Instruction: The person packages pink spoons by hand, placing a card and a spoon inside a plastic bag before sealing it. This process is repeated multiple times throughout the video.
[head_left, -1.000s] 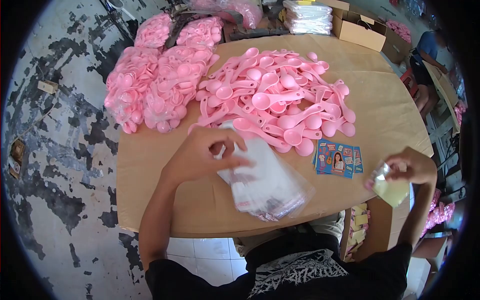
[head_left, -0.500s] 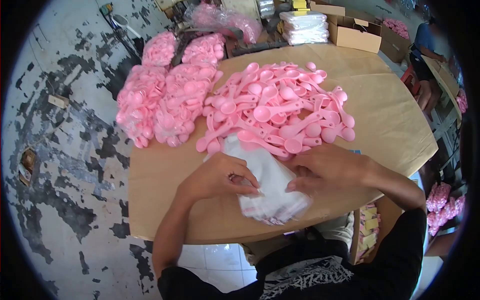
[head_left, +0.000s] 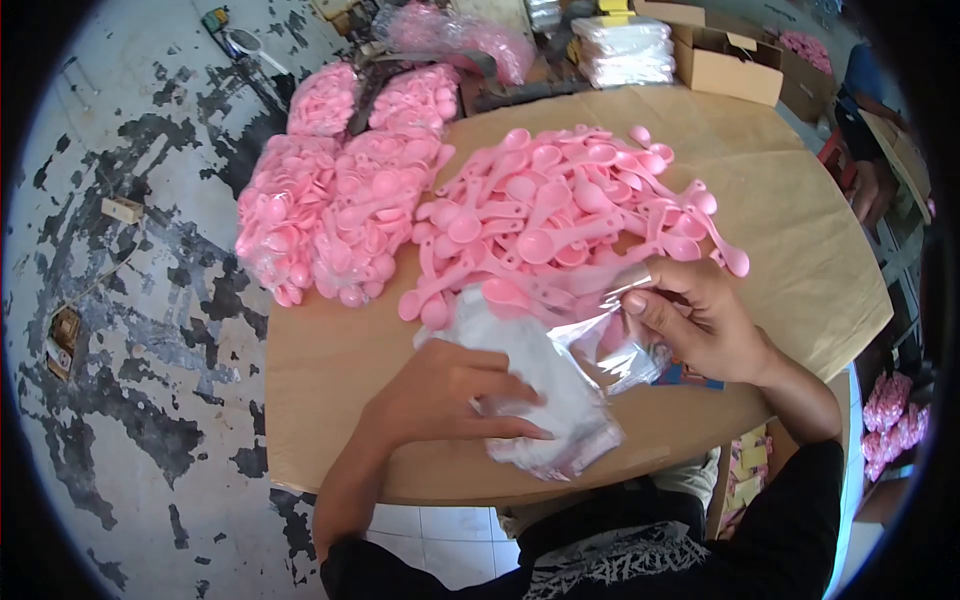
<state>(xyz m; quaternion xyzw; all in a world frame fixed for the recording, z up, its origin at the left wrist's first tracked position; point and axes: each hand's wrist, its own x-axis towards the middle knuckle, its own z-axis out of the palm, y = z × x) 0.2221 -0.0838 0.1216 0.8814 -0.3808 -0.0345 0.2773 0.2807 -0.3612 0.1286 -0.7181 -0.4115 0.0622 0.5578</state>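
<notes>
Brown-papered table [head_left: 800, 230] over peeling floor [head_left: 130, 300]; left fingers [head_left: 505, 430] press bag stack [head_left: 560, 400], right fingers [head_left: 660, 315] pinch one bag [head_left: 610, 345].

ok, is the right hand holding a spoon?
No, the right hand pinches a clear bag; the pink spoons lie on the table.

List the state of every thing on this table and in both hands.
Left hand: flat, pressing the bag stack.
Bag stack: lying flat, pinned.
Right hand: pinching the single bag.
Single bag: lifted, looks empty.
Loose spoons: heaped, unbagged.
Bagged spoons: packed, piled.
Cardboard box: open.
</notes>
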